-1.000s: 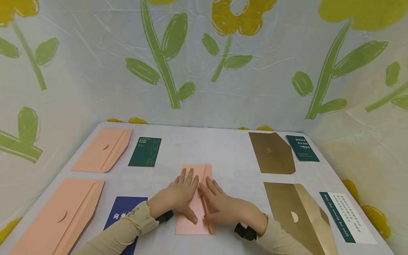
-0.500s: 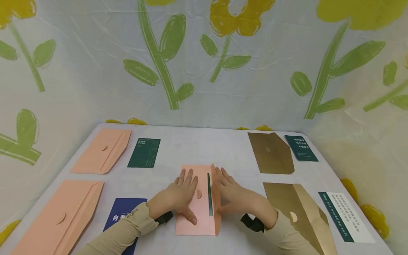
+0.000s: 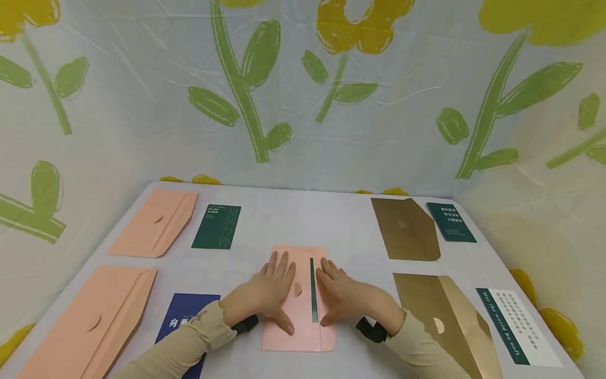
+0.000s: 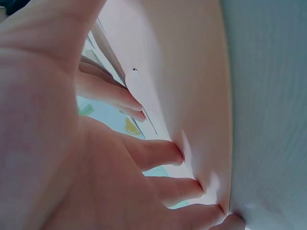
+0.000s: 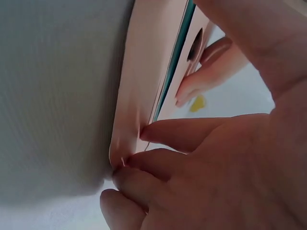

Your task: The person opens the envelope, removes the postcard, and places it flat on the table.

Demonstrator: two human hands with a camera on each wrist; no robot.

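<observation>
A pink envelope (image 3: 298, 326) lies on the white table in front of me, its flap (image 3: 327, 342) spread out to the right. Along its opening shows a narrow dark green strip (image 3: 313, 295), and a small half-round cut (image 3: 297, 289) marks its front. My left hand (image 3: 265, 295) rests on the envelope's left part with its fingers spread. On the flap rests my right hand (image 3: 347, 297); in the right wrist view its fingertips (image 5: 152, 132) touch the pink paper. Neither hand grips anything.
On the left lie two more pink envelopes (image 3: 151, 221), a green card (image 3: 216, 226) and a blue card (image 3: 189, 305) partly under my left sleeve. Two gold-brown envelopes (image 3: 407, 231), a dark green card (image 3: 451, 222) and a green-and-white card (image 3: 518, 326) lie on the right.
The envelope's flap has turned over to the right and now lies flat, uncovering the green strip. My right hand moved right with it, while the left hand stayed in place.
</observation>
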